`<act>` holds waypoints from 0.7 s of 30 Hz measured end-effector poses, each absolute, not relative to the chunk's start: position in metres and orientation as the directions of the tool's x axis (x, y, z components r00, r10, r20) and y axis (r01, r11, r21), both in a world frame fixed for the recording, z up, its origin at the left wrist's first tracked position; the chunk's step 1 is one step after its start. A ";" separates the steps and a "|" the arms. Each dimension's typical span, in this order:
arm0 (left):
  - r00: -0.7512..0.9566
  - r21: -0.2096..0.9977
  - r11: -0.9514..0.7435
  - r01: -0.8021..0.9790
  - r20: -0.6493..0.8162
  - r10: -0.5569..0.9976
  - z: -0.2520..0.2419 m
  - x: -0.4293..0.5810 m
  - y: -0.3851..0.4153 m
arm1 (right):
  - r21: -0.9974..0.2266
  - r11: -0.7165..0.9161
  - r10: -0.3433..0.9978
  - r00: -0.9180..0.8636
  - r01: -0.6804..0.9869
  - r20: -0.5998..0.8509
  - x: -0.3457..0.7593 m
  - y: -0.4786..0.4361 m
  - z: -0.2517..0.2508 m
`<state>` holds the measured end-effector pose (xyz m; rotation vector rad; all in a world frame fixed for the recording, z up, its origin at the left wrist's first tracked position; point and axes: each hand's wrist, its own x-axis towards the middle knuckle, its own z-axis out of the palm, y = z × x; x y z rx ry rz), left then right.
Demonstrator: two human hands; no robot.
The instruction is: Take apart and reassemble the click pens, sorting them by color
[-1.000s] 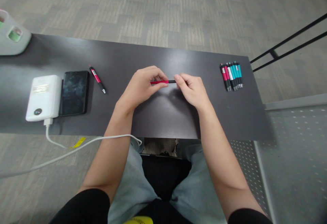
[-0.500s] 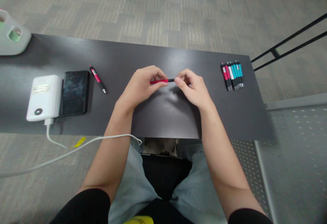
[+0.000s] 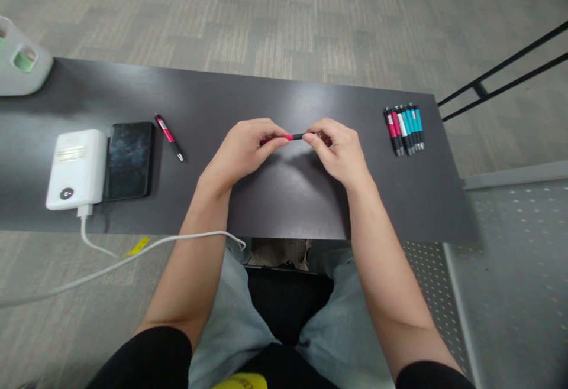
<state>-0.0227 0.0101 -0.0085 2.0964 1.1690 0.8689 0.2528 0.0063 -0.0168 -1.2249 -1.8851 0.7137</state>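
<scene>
Above the middle of the dark table (image 3: 284, 206), in both hands: one red-and-black pen (image 3: 291, 137), held lengthwise from left to right, its ends partly hidden by fingers.

Left hand (image 3: 244, 148): thumb and fingers pinched on the red barrel. Right hand (image 3: 341, 151): thumb and fingertips closed on the black end; a small metallic glint shows among the fingers, too small to make out from where I stand.

On the table, to the person's left: one loose pen (image 3: 168, 136), red and black with a silver tip, lying at a slant, well apart from the left hand. Next, one black slab (image 3: 129, 161), glossy, phone-like, lying flat. Just beside it, one white device (image 3: 76, 167) with a round dark spot, a white cable (image 3: 85, 238) plugged into its near edge and crossing in front of the left forearm; a yellow tag (image 3: 139, 246) lies near the cable. At the far left corner, one pale plastic piece (image 3: 38, 73) with openings, cut off by the edge of view.

To the person's right: one row of pens (image 3: 403, 130), side by side, red at the left, then white, then teal, all with dark lower ends.
</scene>
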 end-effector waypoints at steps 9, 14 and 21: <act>0.350 0.633 -0.484 0.604 0.335 0.875 -0.002 -0.020 0.007 | -0.770 0.395 0.917 -0.264 0.501 0.299 0.242 0.005 -0.016; 0.329 0.639 -0.482 0.600 0.352 0.876 0.005 -0.029 0.005 | -0.810 0.334 0.942 -0.185 0.483 0.279 0.236 0.002 -0.006; 0.127 0.686 -0.393 0.612 0.405 0.905 0.004 -0.074 0.006 | -0.733 0.388 0.921 -0.265 0.558 0.286 0.234 -0.001 0.001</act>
